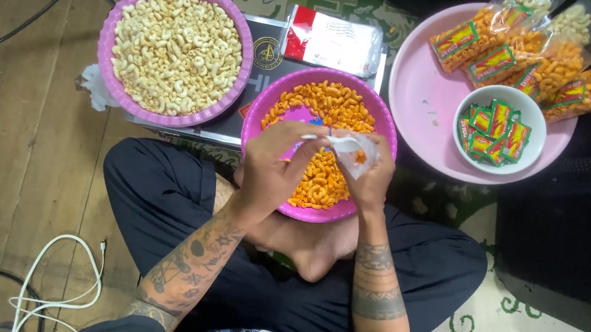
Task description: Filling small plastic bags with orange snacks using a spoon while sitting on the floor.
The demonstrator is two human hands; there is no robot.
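A purple bowl (273, 106) holds orange curled snacks (330, 102) (heaped toward its far side). Above it, the left hand (275, 162) and right hand (374, 176) both pinch a small clear bag (355, 151), crumpled and nearly empty.

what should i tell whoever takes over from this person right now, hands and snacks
Left hand and right hand together hold a small clear bag over the purple bowl of orange snacks.
White snacks fill the other purple bowl.
Done: filled packets lie on the pink tray, beside a white bowl of small sachets.
Left: the held bag looks nearly empty.
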